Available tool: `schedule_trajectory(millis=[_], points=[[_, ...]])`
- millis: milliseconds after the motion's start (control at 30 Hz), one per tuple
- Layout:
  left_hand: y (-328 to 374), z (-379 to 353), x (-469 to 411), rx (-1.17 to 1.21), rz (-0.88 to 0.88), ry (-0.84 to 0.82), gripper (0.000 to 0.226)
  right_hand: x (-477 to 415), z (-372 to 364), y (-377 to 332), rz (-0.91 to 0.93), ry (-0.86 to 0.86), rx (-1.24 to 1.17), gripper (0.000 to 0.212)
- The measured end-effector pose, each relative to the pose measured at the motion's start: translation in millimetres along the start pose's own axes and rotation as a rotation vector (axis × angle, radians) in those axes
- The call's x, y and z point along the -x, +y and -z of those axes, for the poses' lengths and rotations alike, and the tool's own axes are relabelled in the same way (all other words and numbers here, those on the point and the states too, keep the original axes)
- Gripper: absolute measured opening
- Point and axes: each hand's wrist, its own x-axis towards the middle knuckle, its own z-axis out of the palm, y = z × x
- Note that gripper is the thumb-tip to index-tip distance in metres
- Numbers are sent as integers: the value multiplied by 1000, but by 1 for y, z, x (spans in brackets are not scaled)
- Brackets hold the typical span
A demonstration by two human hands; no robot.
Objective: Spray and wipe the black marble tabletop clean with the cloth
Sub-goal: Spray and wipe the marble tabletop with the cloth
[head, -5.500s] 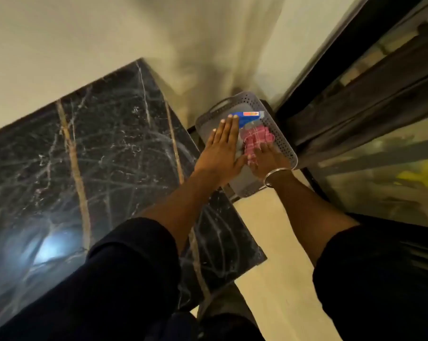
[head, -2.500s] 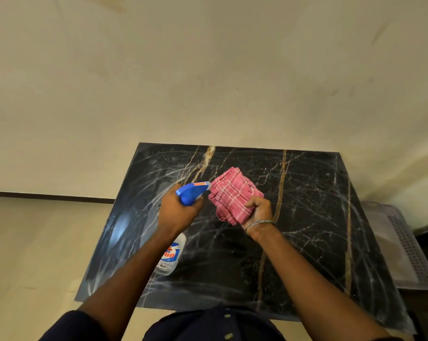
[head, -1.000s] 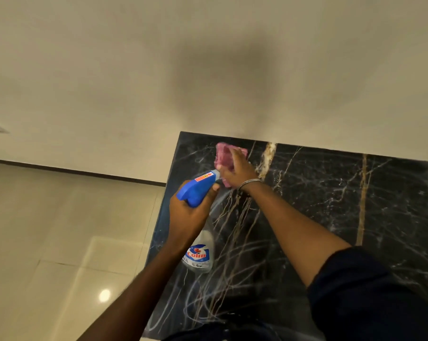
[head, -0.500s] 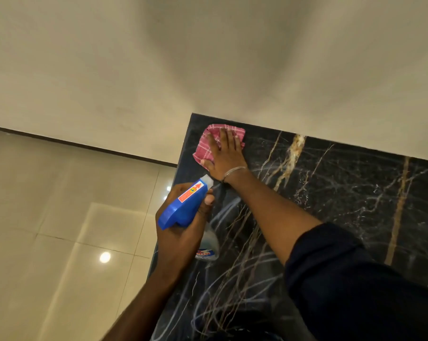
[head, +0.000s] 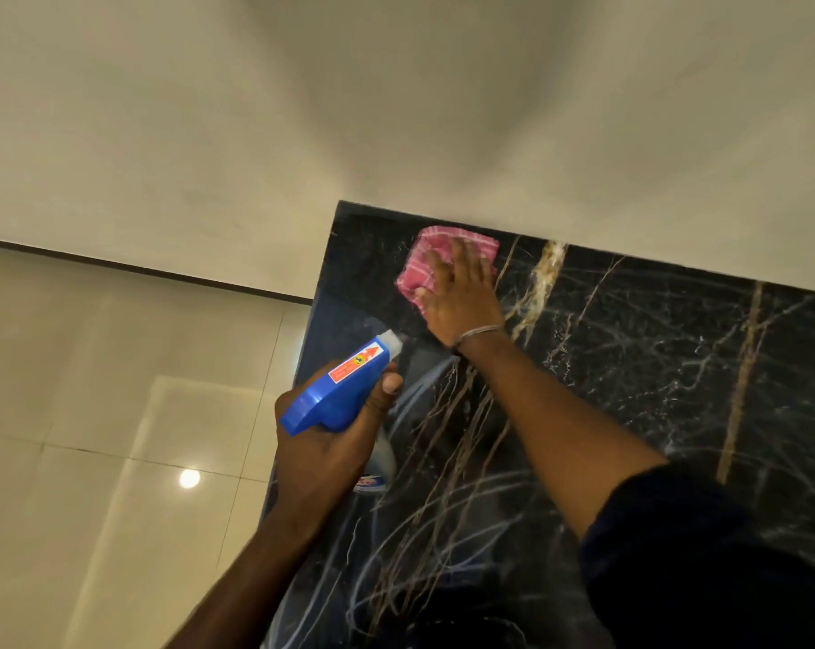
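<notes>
Pink cloth [head: 425,259] under flat right hand [head: 462,303]; left hand [head: 322,457] grips spray bottle [head: 339,392].

My right hand [head: 462,299] lies palm down on the cloth [head: 426,255], fingers straight and a little blurred, my arm reaching forward out of a dark sleeve [head: 686,545]. My left hand [head: 321,447] is nearer me, fingers curled round the spray bottle [head: 337,391], forearm bare.

You face a plain cream wall [head: 171,133], shadowed grey toward its middle. At your left a dark skirting strip [head: 138,270] runs along its foot, and below lies a glossy pale tiled floor [head: 68,531] holding one round lamp reflection [head: 189,478].
</notes>
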Motion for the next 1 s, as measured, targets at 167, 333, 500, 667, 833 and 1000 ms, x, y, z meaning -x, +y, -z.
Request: schedule_trajectory(millis=[167, 333, 500, 667, 833, 1000], points=[[2, 4, -2, 18, -2, -50, 45, 11, -5, 11, -306, 63, -11, 67], [0, 3, -4, 7, -46, -17, 46, -33, 1, -57, -205, 14, -3, 75], [2, -1, -2, -12, -80, -31, 34, -64, 0, -114, 90, -63, 99, 78], [2, -1, -5, -19, -99, -10, 37, -60, 9, -80, 178, -47, 108, 67], [-2, 3, -7, -25, -44, -20, 45, -21, 4, 3, 35, 48, 22, 65], [-2, 3, -12, -39, -16, 9, 51, -2, 3, 11, -313, 91, -41, 66]])
